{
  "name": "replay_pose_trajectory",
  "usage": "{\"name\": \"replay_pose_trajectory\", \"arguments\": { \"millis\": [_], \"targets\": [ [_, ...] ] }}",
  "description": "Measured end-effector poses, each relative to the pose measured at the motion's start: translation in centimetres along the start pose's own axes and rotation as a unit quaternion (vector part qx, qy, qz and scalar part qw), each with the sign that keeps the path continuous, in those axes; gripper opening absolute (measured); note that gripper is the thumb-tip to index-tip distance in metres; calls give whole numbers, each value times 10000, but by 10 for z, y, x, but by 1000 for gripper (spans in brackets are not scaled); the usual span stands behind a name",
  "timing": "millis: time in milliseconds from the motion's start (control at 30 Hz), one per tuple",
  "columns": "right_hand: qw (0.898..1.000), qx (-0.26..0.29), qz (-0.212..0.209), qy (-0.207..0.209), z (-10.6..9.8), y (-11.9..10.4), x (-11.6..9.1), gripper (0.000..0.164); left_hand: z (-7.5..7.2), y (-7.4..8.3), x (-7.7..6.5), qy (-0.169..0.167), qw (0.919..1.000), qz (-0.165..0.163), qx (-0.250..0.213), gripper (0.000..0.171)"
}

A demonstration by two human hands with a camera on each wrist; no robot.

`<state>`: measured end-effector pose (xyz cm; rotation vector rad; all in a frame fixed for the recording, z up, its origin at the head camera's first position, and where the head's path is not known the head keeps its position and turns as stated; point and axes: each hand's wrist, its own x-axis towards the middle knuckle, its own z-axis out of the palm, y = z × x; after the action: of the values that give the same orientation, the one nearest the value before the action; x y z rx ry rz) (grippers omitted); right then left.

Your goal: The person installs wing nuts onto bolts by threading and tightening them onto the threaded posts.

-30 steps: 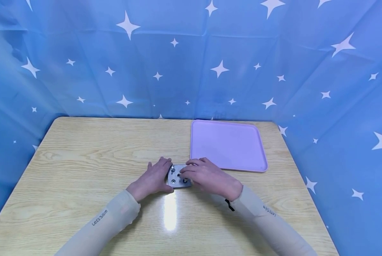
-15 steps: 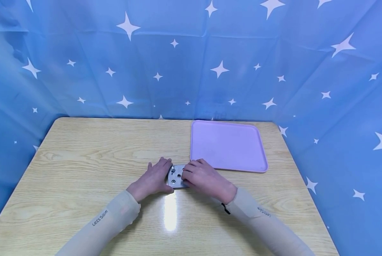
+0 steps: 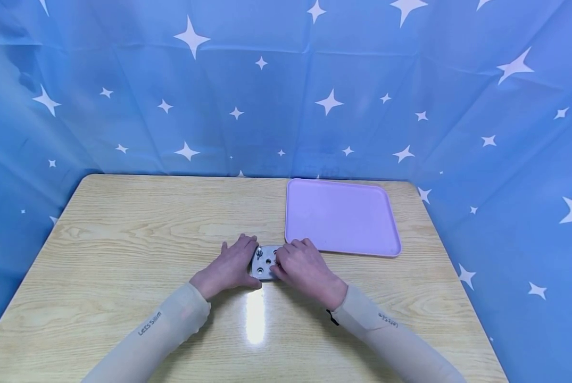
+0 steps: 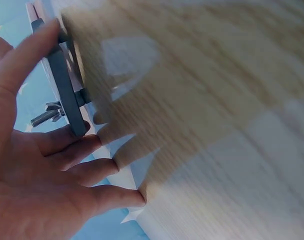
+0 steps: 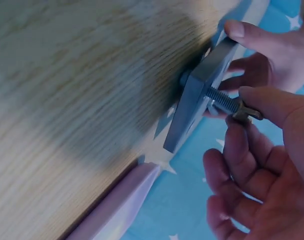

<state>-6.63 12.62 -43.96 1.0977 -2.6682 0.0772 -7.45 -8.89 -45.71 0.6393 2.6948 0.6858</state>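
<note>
Lists one left hand (image 3: 228, 268) and one right hand (image 3: 307, 268), two in all. Counts one grey metal plate (image 3: 267, 268), with at least three holes (image 3: 260, 271) showing in its face, two threaded bolts (image 5: 222, 100) and two wing nuts (image 5: 248, 113), one per bolt. Adds two light sleeves (image 3: 171, 315), one printed marking (image 3: 149, 323) on each, one black strap (image 3: 332, 318), one lilac tray (image 3: 340, 218) and one wood-grain table (image 3: 147, 223). Includes also one blue backdrop (image 3: 286, 80) and more than twenty white stars (image 3: 330, 102).

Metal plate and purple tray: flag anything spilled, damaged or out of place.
Nothing looks spilled or damaged. The metal plate sits raised above the table rather than flat, seemingly propped on the bolt heads beneath it. The purple tray lies slightly askew to the table's far edge.
</note>
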Motion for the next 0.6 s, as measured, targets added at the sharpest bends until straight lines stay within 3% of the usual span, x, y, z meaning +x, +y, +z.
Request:
{"name": "replay_pose_trajectory", "arguments": {
  "millis": [200, 267, 400, 500, 600],
  "targets": [
    [9977, 356, -81, -576, -13, 9, -1, 33, 2, 0, 3, 68, 10000, 18, 28, 97],
    [9947, 570, -353, -777, -22, 15, -1, 31, 2, 0, 3, 112, 9999, 26, 17, 94],
    [9850, 711, -1131, -1093, -31, 25, -1, 46, 0, 0, 4, 134, 9999, 26, 11, 90],
    [9816, 578, -1454, -1096, -30, 27, -1, 44, 0, 0, 4, 107, 9999, 20, 4, 90],
    [9841, 418, -1481, -882, -24, 26, 0, 30, 0, 1, 4, 98, 9999, 16, -37, 90]
  ]
}}
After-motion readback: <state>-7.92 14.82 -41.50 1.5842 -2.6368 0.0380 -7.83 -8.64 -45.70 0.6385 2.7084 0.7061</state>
